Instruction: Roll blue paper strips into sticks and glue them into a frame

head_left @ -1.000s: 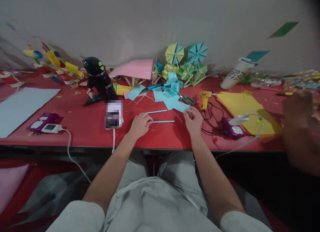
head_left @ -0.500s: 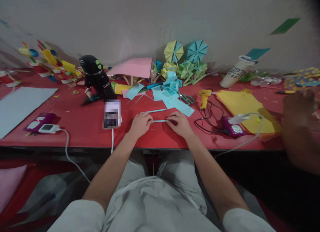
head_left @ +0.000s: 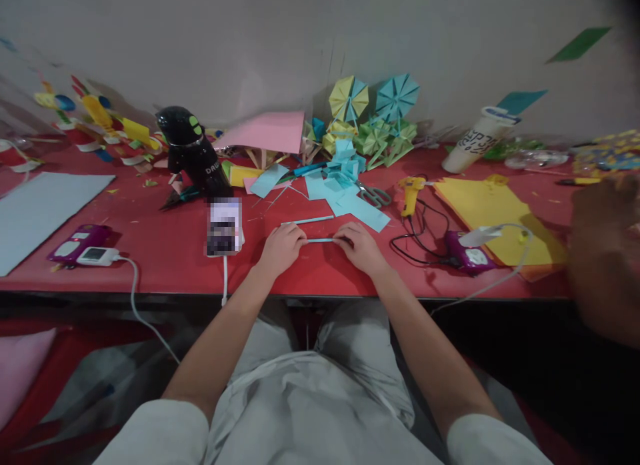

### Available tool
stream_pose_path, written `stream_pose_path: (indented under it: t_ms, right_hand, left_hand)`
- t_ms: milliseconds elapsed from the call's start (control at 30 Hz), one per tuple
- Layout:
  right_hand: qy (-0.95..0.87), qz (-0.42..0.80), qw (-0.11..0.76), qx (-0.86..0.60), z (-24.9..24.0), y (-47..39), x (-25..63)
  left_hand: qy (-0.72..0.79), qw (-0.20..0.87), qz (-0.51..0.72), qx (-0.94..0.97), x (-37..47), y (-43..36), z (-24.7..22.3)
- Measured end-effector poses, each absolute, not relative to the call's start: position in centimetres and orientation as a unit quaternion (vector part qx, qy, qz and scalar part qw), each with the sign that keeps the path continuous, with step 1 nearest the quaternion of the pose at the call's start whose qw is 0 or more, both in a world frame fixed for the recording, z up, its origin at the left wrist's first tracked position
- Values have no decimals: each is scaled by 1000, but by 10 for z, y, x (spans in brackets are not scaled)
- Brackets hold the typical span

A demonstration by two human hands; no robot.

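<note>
At the near edge of the red bench point(head_left: 165, 265), seen from the head camera, both hands rest on a thin blue stick point(head_left: 320, 240) that lies flat on the cloth. Its long axis runs left to right, roughly parallel to the bench's front edge. The left hand point(head_left: 281, 246) covers one end with its fingers point(head_left: 297, 237) curled down and pinched on it; the right hand point(head_left: 361, 246) covers the other end, its fingers point(head_left: 344, 235) likewise bent over the stick. Only the short middle span shows between the two hands, so the stick sits directly under and between the fingertips, equally close to each hand. Whether the grip is a firm pinch or just a press against the cloth is hard to tell.

Just beyond lies a second blue stick point(head_left: 307, 220), apart from both hands and slightly tilted. Left of the left hand stands a phone point(head_left: 225, 226) on a white cable. Behind the right hand are blue paper pieces point(head_left: 363, 211), scissors point(head_left: 374, 195) and a yellow glue gun point(head_left: 411, 190). Another person's hand point(head_left: 607, 231) is blurred at the far right, over yellow sheets point(head_left: 493, 211)
</note>
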State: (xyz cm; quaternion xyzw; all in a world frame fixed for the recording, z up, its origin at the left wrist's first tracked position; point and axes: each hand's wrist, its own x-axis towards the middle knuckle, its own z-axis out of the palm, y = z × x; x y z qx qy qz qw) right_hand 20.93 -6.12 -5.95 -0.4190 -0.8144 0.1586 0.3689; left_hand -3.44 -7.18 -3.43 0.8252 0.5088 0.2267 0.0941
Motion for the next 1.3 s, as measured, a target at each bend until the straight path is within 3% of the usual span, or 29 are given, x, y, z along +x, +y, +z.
stream_pose_path:
  t_ms: [800, 1300]
  right_hand:
    - [-813, 173, 366, -418, -58, -64, 210]
    - [-676, 292, 472, -485, -55, -64, 211]
  left_hand:
    - [468, 114, 261, 837, -39, -72, -39]
    - [466, 208, 363, 780, -43, -70, -39]
